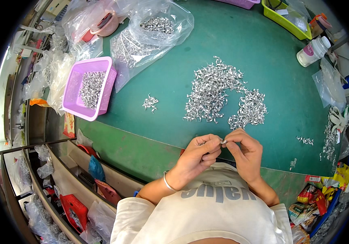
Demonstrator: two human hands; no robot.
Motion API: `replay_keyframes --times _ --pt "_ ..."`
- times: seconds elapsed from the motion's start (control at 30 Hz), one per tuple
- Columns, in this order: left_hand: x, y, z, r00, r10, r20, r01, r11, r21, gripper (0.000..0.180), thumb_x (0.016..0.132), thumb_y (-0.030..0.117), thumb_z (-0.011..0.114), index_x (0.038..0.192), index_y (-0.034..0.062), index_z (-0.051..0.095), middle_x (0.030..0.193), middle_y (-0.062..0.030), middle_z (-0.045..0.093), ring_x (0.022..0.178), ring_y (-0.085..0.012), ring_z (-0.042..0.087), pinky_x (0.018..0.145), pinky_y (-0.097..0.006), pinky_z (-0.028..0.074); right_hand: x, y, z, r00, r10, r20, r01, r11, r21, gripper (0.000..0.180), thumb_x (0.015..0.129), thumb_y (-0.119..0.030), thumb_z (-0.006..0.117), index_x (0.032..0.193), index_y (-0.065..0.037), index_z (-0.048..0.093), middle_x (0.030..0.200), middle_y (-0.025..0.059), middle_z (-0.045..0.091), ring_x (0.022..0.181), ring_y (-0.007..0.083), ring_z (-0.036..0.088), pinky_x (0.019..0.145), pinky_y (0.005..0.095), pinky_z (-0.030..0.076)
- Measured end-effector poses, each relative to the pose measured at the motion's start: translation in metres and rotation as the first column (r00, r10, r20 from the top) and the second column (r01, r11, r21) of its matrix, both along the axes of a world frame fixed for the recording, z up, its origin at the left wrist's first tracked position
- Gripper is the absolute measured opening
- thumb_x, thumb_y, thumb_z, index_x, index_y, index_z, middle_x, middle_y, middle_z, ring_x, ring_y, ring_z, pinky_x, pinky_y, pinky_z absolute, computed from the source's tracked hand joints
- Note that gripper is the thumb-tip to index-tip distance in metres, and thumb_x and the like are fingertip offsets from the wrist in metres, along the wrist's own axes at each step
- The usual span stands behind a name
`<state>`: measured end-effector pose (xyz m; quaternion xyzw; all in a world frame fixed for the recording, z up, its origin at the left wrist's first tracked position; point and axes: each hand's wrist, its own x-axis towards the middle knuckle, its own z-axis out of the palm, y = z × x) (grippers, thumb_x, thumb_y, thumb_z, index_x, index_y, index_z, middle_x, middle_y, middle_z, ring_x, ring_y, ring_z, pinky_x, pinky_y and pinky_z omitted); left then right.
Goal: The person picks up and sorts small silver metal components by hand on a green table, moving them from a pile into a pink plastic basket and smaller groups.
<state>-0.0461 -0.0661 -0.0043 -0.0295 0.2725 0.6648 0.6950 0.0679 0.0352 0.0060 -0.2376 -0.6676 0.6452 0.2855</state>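
Observation:
Close to my body, at the near edge of the green table (pixel 154 110), my two hands meet. A small curved silver metal piece (pixel 223 142) sits between the fingertips of my left hand (pixel 199 156) and my right hand (pixel 245 152), both closed in a pinch. Another bit of metal seems to show in the curl of my left fingers, too small to make out. Just beyond the hands lie a large heap of the same curved pieces (pixel 209 91) and a smaller heap (pixel 249 110) joined to its right side. A little pile (pixel 150 103) lies farther left.
A purple basket (pixel 108 87) with metal pieces stands at the left, beside clear bags (pixel 119 77) of pieces. At the right lie a short row of pieces (pixel 305 140) and a strung bunch (pixel 329 140). A white bottle (pixel 310 53) and a lime-green tray (pixel 284 23) are at the far right.

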Motion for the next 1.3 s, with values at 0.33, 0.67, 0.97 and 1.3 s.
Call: replay_keyframes --times 0.33,0.67,0.97,1.3 --pt "-0.006 0.003 -0.007 0.973 -0.028 0.228 0.01 0.997 0.079 0.013 0.084 0.016 0.047 0.081 0.0032 0.046 0.064 0.0006 0.035 0.049 -0.0049 0.03 0.037 -0.016 0.022 -0.003 0.012 -0.008 0.995 -0.092 0.044 0.078 0.966 0.247 0.002 0.074 0.001 0.061 0.074 0.002 0.058 0.07 0.0091 0.058 0.064 0.0191 0.051 0.061 0.0278 0.04" --pt "-0.005 0.004 -0.031 0.999 0.029 -0.037 -0.034 0.989 -0.145 0.026 0.089 0.023 0.048 0.07 0.005 0.045 0.063 -0.0025 0.04 0.048 -0.0071 0.036 0.036 -0.016 0.02 -0.027 0.027 -0.06 0.893 -0.325 0.311 -0.07 0.581 0.811 0.017 0.07 -0.008 0.063 0.086 -0.003 0.06 0.093 0.0051 0.055 0.086 0.0231 0.047 0.072 0.0351 0.034" --pt "-0.004 0.005 -0.03 0.965 0.069 -0.255 -0.112 0.981 -0.158 0.017 0.086 0.016 0.055 0.096 0.0027 0.056 0.063 0.0054 0.04 0.048 -0.0014 0.031 0.038 -0.015 0.02 -0.013 0.027 -0.044 0.959 -0.218 0.18 0.095 0.848 0.522 0.012 0.068 -0.002 0.066 0.079 -0.002 0.06 0.078 0.0045 0.058 0.074 0.021 0.052 0.068 0.0301 0.037" --pt "0.003 0.012 -0.006 0.763 0.129 -0.633 -0.239 0.967 -0.09 0.014 0.077 -0.003 0.058 0.091 -0.0018 0.059 0.065 0.002 0.048 0.049 -0.0021 0.037 0.041 -0.016 0.025 0.001 0.012 -0.016 1.0 -0.004 -0.007 0.001 0.94 -0.342 0.012 0.075 0.005 0.061 0.087 0.002 0.061 0.079 0.003 0.056 0.072 0.008 0.048 0.064 0.0202 0.037"
